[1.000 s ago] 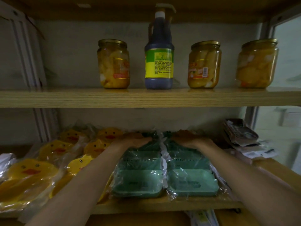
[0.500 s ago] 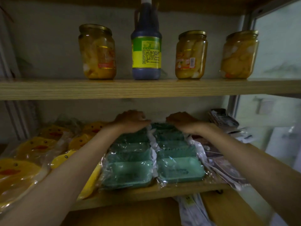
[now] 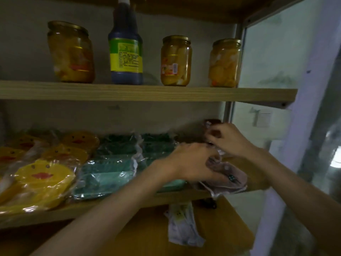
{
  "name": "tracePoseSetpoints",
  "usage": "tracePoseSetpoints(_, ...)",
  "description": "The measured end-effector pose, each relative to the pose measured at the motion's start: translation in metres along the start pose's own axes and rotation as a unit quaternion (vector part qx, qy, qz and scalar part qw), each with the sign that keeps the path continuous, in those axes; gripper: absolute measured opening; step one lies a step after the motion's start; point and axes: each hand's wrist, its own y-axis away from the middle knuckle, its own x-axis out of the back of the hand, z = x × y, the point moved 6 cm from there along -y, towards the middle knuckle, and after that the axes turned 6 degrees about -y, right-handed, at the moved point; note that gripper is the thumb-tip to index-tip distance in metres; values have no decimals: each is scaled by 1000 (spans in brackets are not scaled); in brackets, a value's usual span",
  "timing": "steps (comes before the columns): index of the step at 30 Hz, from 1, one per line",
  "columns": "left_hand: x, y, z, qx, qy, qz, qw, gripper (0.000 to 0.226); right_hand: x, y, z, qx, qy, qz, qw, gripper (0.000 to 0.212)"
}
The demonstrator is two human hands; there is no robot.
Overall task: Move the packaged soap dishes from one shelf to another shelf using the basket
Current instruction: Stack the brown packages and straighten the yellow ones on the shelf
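Grabbing the pinkish packs at the right end of the shelf

Left hand [image 3: 191,163] fingers curl round a pinkish packet [image 3: 228,174]; right hand [image 3: 228,139] pinches another farther back. Green soap dishes [image 3: 110,169] sit just left, no basket visible. I'd lift flat, not snagging wrap.

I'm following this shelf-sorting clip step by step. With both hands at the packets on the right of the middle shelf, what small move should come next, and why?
Probably draw the pinkish packet off the shelf edge. The left hand rests on it, the right hand grips a dark packet behind, and it already overhangs the middle shelf beside the green soap dishes. No basket is in view.
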Motion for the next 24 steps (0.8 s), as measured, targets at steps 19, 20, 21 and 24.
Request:
tracePoseSetpoints(19, -63, -31, -15, 147, 8, -146, 978, 60, -39, 73, 80, -38, -110, -204, 972, 48)
tracePoseSetpoints(20, -66, -32, -20, 161, 16, -164, 973, 59, -40, 72, 80, -38, -103, -205, 973, 48)
tracePoseSetpoints(21, -67, -33, -24, 169, 21, -182, 969, 58, -40, 70, 79, -36, -99, -206, 973, 49)
tracePoseSetpoints(24, -67, -36, -35, 183, 23, -216, 959, 62, -43, 66, 76, -37, -95, -203, 974, 48)
